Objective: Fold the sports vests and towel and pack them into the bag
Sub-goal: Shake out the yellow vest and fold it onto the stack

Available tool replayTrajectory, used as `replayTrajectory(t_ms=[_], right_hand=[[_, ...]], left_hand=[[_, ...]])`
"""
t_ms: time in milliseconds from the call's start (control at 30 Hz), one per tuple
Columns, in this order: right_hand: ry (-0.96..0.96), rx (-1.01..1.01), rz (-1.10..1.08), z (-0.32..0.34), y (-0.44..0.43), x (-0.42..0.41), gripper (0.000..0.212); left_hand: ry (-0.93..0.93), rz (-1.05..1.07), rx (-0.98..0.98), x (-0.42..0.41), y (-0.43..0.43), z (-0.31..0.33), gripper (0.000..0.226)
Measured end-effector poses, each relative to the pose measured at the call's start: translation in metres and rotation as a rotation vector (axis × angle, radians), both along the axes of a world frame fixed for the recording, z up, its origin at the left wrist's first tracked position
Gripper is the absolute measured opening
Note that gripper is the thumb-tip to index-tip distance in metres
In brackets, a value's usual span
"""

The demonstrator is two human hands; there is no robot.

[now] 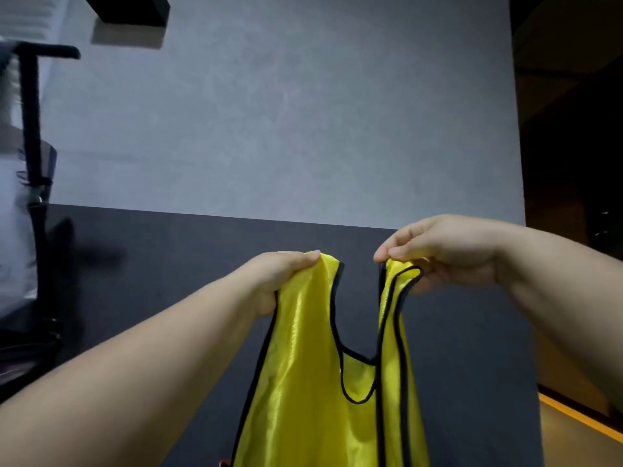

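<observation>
yellow vest (313, 382) front and centre, held up in the air by its two shoulder straps, the body hanging straight down and running off the bottom edge. left hand (283, 281) is clamped shut on the left strap, fingers curled over the top with the thumb flat along the fold, cloth bunched in the fist. right hand (441, 254) pinches the right strap, thumb and forefinger pressed together on its tip, the other fingers tucked behind the loop of the armhole. the two straps are held apart, a deep u-shaped neckline dropping between them. fabric is thin, glossy, satin-like, catching the light in long vertical streaks; every edge is piped in narrow black binding, and the right strap is twisted so the binding shows as a double line. both forearms bare, reaching in from the lower corners. behind the vest, a dark matte panel (168, 264), and above that a pale grey wall (286, 112) with a mottled, plaster-like surface. far left, a black stand (32, 129) with a crossbar on top, blurred. upper left, a black box (131, 8) fixed to the wall, casting a shadow. right edge is dark, with an orange strip (580, 416) low down.
</observation>
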State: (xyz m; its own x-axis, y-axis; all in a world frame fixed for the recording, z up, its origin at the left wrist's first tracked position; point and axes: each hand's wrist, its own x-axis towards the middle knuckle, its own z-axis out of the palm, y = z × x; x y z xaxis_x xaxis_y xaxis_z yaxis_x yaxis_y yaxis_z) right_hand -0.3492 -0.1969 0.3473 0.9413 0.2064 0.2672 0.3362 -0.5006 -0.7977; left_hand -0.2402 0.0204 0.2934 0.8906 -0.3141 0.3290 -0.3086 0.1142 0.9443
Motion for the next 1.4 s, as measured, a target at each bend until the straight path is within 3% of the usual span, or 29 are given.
replayTrajectory(t_ms=[133, 200, 300, 400, 567, 767, 933, 1033, 1167, 1300, 1400], right_hand=[[0.045, 0.037, 0.105, -0.001, 0.017, -0.003, 0.026], [0.013, -0.05, 0.145, -0.004, 0.022, -0.003, 0.032], [-0.174, -0.237, 0.066, -0.011, 0.033, 0.002, 0.028], [-0.419, -0.317, -0.111, -0.018, 0.044, 0.008, 0.005], [-0.648, -0.409, -0.268, -0.023, 0.052, 0.02, 0.021], [-0.665, -0.398, -0.359, -0.025, 0.056, 0.026, 0.024], [-0.693, -0.417, -0.414, -0.023, 0.056, 0.028, 0.028], [-0.733, -0.414, -0.458, -0.02, 0.057, 0.029, 0.03], [-0.76, -0.418, -0.498, -0.015, 0.057, 0.03, 0.032], [-0.751, -0.415, -0.485, -0.013, 0.052, 0.033, 0.032], [-0.74, -0.397, -0.446, -0.011, 0.047, 0.035, 0.034]], left_hand=[[-0.009, -0.051, 0.012, -0.006, -0.013, -0.001, 0.031], [-0.012, -0.084, 0.015, -0.011, -0.016, -0.001, 0.031], [-0.02, -0.123, 0.043, -0.014, -0.018, 0.0, 0.034], [-0.05, -0.157, 0.022, -0.016, -0.017, 0.001, 0.041], [-0.109, -0.213, -0.021, -0.024, -0.014, 0.001, 0.04], [-0.09, -0.193, -0.057, -0.027, -0.007, 0.003, 0.048], [-0.161, -0.248, 0.014, -0.026, -0.001, 0.002, 0.075], [-0.235, -0.347, 0.003, -0.024, 0.003, -0.003, 0.062], [-0.27, -0.182, -0.087, -0.016, -0.001, -0.014, 0.061], [-0.364, -0.184, -0.12, -0.012, -0.002, -0.018, 0.031], [-0.351, -0.235, -0.154, -0.012, -0.005, -0.018, 0.02]])
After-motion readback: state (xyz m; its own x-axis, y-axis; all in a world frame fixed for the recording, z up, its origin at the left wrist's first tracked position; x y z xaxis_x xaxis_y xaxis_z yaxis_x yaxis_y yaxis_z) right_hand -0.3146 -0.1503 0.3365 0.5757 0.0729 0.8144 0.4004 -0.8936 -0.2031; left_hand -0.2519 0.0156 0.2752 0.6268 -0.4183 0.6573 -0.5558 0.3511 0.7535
